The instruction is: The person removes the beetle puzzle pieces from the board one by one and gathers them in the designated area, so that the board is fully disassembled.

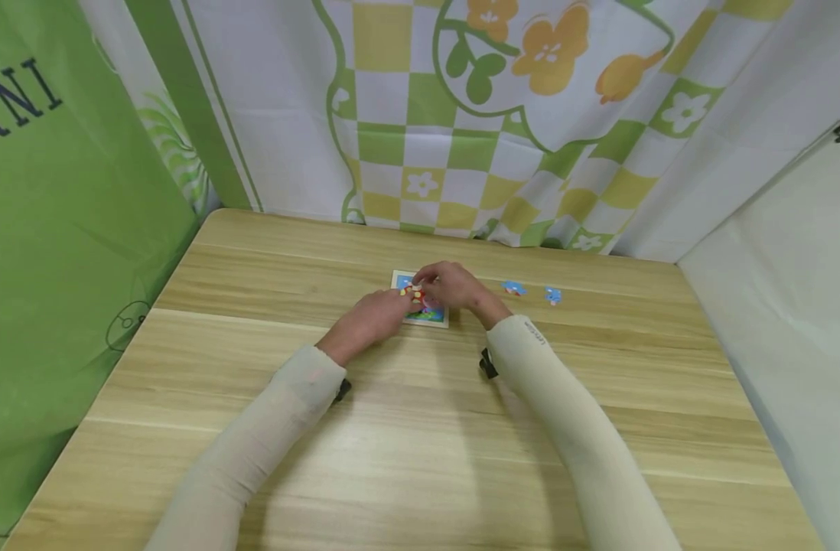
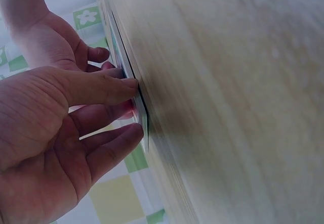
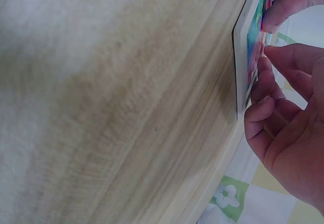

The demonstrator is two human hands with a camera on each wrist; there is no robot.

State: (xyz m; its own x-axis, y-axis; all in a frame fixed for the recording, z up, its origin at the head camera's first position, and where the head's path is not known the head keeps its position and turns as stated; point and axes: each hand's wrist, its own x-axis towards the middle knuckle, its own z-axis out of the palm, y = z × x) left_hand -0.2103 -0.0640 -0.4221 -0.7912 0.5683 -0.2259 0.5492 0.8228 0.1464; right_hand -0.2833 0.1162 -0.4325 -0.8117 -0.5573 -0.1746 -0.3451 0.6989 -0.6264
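Note:
A small jigsaw board [image 1: 434, 323] with a pale frame and a colourful picture lies flat on the table. Red shapes with yellow spots [image 1: 413, 294] show on it between the hands. My left hand [image 1: 379, 315] reaches over the board's left side, its fingertips on the picture. From the right, my right hand [image 1: 454, 286] bends over the upper part, and in the right wrist view its thumb and fingers [image 3: 262, 108] touch the picture and the frame's edge. Both hands cover much of the picture. Two blue puzzle pieces, one nearer [image 1: 513, 288] and one farther right [image 1: 553, 295], lie right of the board.
The wooden table [image 1: 406, 459] extends on all sides of the board. A checked, flowered curtain [image 1: 454, 153] hangs along its far edge. Green cloth [image 1: 83, 268] hangs at the left and a white one [image 1: 785, 291] at the right.

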